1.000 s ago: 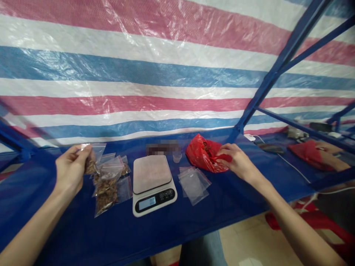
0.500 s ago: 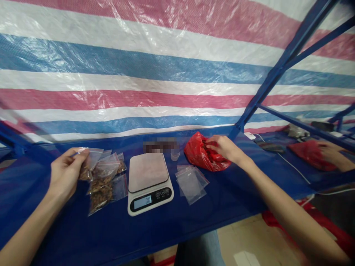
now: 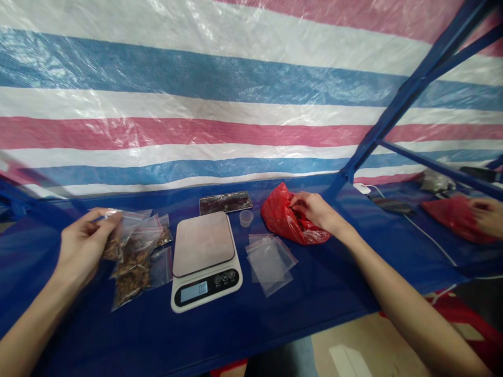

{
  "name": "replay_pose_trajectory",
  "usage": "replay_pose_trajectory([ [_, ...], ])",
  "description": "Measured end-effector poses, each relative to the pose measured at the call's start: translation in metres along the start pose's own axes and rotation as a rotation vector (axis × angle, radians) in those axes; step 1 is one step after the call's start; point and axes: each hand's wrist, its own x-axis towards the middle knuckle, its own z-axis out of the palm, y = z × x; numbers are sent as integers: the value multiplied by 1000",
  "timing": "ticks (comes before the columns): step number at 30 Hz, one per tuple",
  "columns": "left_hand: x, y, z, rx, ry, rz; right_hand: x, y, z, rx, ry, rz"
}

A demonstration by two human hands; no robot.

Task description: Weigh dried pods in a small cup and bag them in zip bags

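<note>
On the left, my left hand (image 3: 84, 241) pinches the top of a small zip bag (image 3: 113, 247) with brown dried pieces in it. Beside and under it lie several more zip bags (image 3: 133, 275), some filled with the same brown pieces. My right hand (image 3: 314, 209) reaches into the mouth of a red plastic bag (image 3: 279, 212), its fingers closed together; whatever they grip is hidden. Between the hands stands a white kitchen scale (image 3: 204, 262) reading 0.0. Flat, clear zip bags (image 3: 269, 264) are spread out to the right of the scale.
Behind the scale are a dark phone (image 3: 226, 203) and a small clear cup (image 3: 246, 218). A blue metal frame (image 3: 389, 120) rises at the right. Past it, another person's hand (image 3: 487, 215) touches a red bag (image 3: 450, 217). A white cable (image 3: 430, 241) crosses the table there.
The view has shifted slightly, and the phone behind the scale shows clearly instead of blurred out. My left hand still pinches the zip bag, and my right hand stays in the red bag.
</note>
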Motion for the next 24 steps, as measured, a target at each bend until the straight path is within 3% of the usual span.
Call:
replay_pose_trajectory([
  [9,1,3,-2,-18,104,51,-6,-22,-10,90,180,-94],
  [14,1,3,-4,-27,88,65,-5,-36,-15,360,188,-6],
  [18,-1,7,-4,-38,81,59,-8,-40,-25,396,25,-3],
  [24,-2,10,-4,-57,102,62,-17,-51,-37,440,-378,-16],
])
